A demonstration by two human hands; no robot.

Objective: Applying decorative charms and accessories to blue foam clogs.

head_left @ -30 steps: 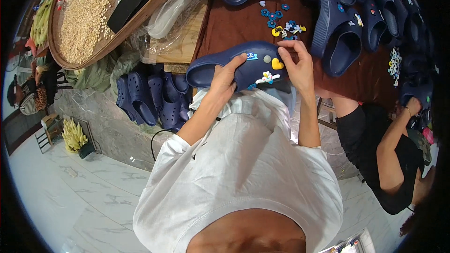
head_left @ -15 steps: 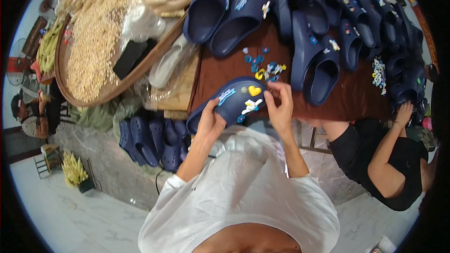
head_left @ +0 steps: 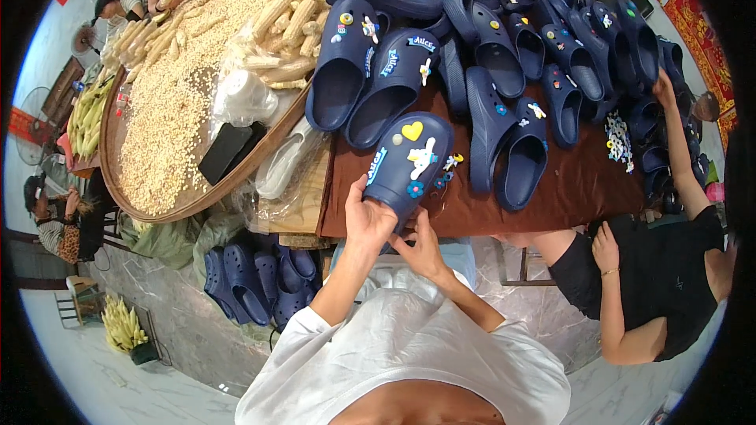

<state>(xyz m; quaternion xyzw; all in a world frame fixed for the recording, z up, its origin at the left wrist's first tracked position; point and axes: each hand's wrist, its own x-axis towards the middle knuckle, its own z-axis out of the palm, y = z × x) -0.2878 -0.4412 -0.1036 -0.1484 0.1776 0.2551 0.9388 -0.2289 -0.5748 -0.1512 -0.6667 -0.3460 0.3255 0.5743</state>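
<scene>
A navy blue clog (head_left: 405,164) is held over the brown cloth in front of me, its toe pointing away. On its upper sit a yellow heart charm (head_left: 412,131), a white figure charm (head_left: 423,158), a blue flower charm (head_left: 415,189), a small pale round charm and a blue-and-white banner charm. My left hand (head_left: 370,222) is closed round the clog's left side and opening. My right hand (head_left: 423,250) is at the heel end, its fingertips gripping there, partly hidden by the clog. Loose charms (head_left: 450,164) show just right of the toe.
Decorated navy clogs (head_left: 522,153) crowd the brown cloth (head_left: 465,216) ahead and right. Left stands a large round tray (head_left: 189,208) of corn kernels, with cobs and a black phone-like slab (head_left: 230,153). More clogs (head_left: 250,283) lie below. At right, a co-worker (head_left: 669,267) reaches toward clogs.
The clog has turned from toe-right to toe-away. My right hand has moved from its toe down to the heel. The co-worker's arm now reaches farther away, and the view has tilted up.
</scene>
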